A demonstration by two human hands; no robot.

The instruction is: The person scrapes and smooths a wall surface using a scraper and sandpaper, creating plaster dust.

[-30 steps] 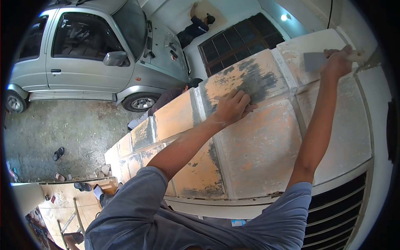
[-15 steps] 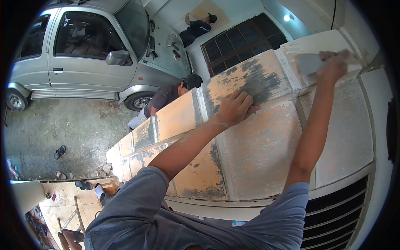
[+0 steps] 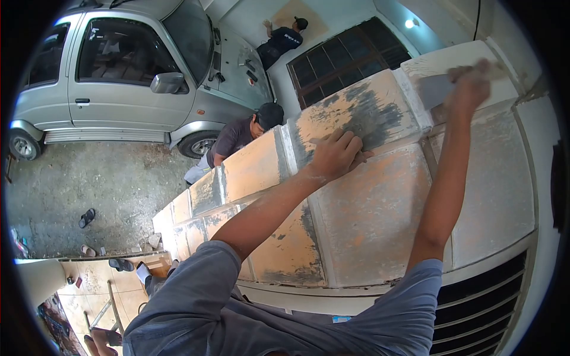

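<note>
Nearest to me: grey sleeves at the bottom, both arms reaching up the wall [image 3: 368, 207], which is panelled, w/ worn orange and grey patches. A dark louvred vent [image 3: 481, 302] sits low on the right.

My left hand [image 3: 335, 155] rests flat on the wall at the seam between two panels, fingers spread and lying on the surface, holding nothing.

My right hand [image 3: 472, 86] is higher up, near the top right panel, fingers wrapped around the handle of a scraper [image 3: 436, 89]. The grey blade lies against the wall, pointing left, just at the groove beside the pale upper panel. Hand is motion-blurred, so I can't tell the exact grip.

Behind the wall's left edge, another person in a dark cap [image 3: 240, 139] bends low, close to the wall.

Farther out: a silver car [image 3: 119, 77] parked on the concrete floor, sandals [image 3: 86, 217] on the ground to the left. Farthest back, a second person [image 3: 282, 38] works on a pale wall beside a dark gridded window [image 3: 344, 59].
</note>
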